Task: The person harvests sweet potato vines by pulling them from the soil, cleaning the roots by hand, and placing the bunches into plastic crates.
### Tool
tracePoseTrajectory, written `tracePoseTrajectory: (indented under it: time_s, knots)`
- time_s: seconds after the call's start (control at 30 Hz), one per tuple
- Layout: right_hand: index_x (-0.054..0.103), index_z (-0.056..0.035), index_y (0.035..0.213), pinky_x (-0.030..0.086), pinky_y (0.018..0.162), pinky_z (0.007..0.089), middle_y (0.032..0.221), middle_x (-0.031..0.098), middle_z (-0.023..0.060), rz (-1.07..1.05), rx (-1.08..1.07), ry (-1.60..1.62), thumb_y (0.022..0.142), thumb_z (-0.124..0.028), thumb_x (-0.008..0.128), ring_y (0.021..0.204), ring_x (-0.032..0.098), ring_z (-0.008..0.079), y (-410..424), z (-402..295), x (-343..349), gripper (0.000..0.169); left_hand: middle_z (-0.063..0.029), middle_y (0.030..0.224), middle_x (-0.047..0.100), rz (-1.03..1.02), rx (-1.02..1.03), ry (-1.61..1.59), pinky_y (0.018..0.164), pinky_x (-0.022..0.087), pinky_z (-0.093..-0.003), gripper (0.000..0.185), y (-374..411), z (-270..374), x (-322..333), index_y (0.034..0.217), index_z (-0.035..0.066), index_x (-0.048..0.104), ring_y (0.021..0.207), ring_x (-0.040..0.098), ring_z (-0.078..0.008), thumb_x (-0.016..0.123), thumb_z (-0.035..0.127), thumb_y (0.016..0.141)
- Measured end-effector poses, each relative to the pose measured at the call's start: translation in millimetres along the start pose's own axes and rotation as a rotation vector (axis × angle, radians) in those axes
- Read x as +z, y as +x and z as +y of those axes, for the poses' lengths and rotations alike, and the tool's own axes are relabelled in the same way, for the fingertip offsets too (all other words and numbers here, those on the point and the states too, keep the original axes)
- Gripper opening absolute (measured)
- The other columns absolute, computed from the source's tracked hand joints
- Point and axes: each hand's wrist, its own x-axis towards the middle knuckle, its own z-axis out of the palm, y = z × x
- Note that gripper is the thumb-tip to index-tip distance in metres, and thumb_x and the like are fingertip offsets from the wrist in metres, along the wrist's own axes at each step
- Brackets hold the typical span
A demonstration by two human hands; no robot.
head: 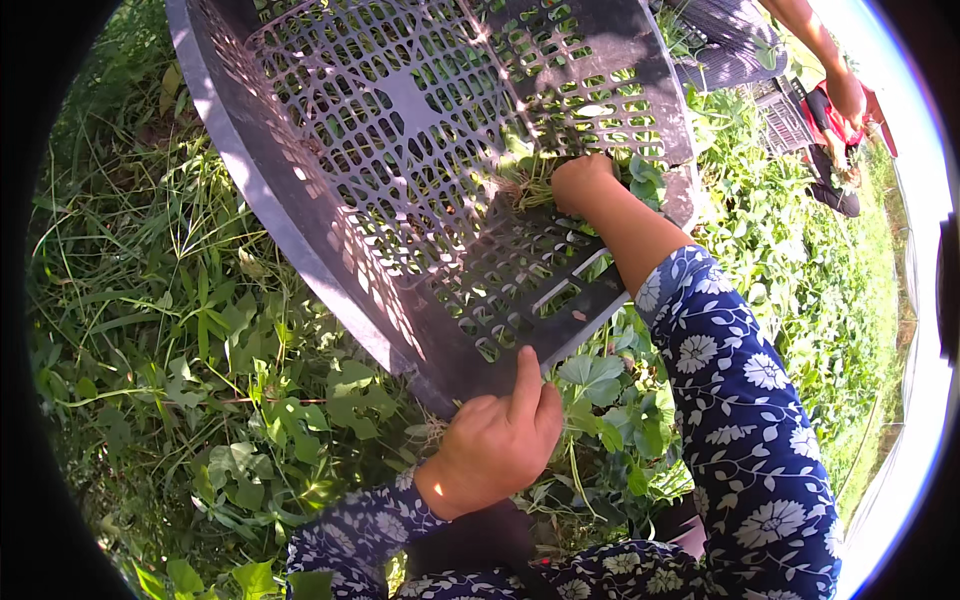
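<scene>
A black slotted plastic crate (417,101) lies tilted before me, its open side facing me. My right hand (583,184) is inside it, curled around a bunch of green leafy plants (534,187). Thin stems and roots stick out to the left of that fist, leaves (646,180) to the right. My left hand (499,439) is at the crate's near rim, index finger extended against or just over it, the other fingers curled. Pale roots (433,429) show on one side of this hand and broad leaves (594,377) on the other; its palm is hidden.
Grass and weeds (202,300) grow thickly at the left. Leafy crop plants (780,277) spread along the right. At upper right are another person's arm (814,37), a second slotted crate (780,112) and a person in red (855,120).
</scene>
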Motion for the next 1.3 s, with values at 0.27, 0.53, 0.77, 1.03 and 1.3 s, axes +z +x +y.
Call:
tracePoseTrajectory:
  time_s: [0.27, 0.53, 0.77, 1.03, 1.3]
  knots:
    - [0.059, -0.0103, 0.097, 0.040, 0.080, 0.0358, 0.102, 0.056, 0.0085, 0.089, -0.010, 0.158, 0.069, -0.037, 0.056, 0.096, 0.053, 0.0231, -7.6, 3.3, -15.1, 0.039, -0.0271, 0.096, 0.052, 0.010, -0.020, -0.046, 0.042, 0.038, -0.0203, 0.013, -2.1, 0.3, 1.8, 0.078, -0.002, 0.056, 0.040, 0.044, -0.0104, 0.052, 0.010, 0.072]
    - [0.059, -0.0086, 0.085, 0.045, 0.070, 0.0358, 0.090, 0.058, 0.0077, 0.158, -0.218, -0.066, 0.069, -0.014, 0.053, 0.085, 0.056, 0.0230, -14.7, 3.5, -11.2, 0.018, -0.0273, 0.094, 0.053, 0.044, -0.032, -0.089, 0.041, 0.038, -0.0202, 0.013, -6.0, -2.3, 6.0, 0.075, -0.002, 0.056, 0.039, 0.044, -0.0103, 0.052, 0.010, 0.073]
    - [0.061, -0.0096, 0.081, 0.048, 0.066, 0.0353, 0.084, 0.059, 0.0110, 0.216, -0.220, 0.195, 0.068, -0.008, 0.050, 0.081, 0.057, 0.0292, 8.6, 22.3, 28.3, 0.017, -0.0248, 0.098, 0.052, -0.029, -0.075, -0.115, 0.044, 0.040, -0.0223, 0.015, -5.3, -0.5, 2.1, 0.083, 0.000, 0.056, 0.043, 0.048, -0.0128, 0.052, 0.009, 0.071]
    - [0.060, -0.0062, 0.084, 0.041, 0.075, 0.0370, 0.092, 0.057, 0.0080, 0.146, -0.148, 0.033, 0.069, -0.011, 0.049, 0.089, 0.053, 0.0242, -9.3, 1.2, 0.9, 0.019, -0.0240, 0.093, 0.054, 0.040, -0.052, -0.130, 0.041, 0.040, -0.0214, 0.013, -9.4, -4.3, 8.4, 0.078, -0.001, 0.055, 0.040, 0.047, -0.0115, 0.052, 0.010, 0.072]
    - [0.056, -0.0030, 0.077, 0.043, 0.070, 0.0346, 0.082, 0.056, 0.0114, 0.709, -0.307, 0.226, 0.069, -0.009, 0.049, 0.079, 0.055, 0.0270, -53.1, 36.6, -28.6, 0.012, -0.0196, 0.091, 0.055, 0.099, -0.103, -0.107, 0.043, 0.041, -0.0234, 0.016, -3.9, 1.2, 15.7, 0.083, -0.001, 0.055, 0.045, 0.050, -0.0124, 0.052, 0.009, 0.070]
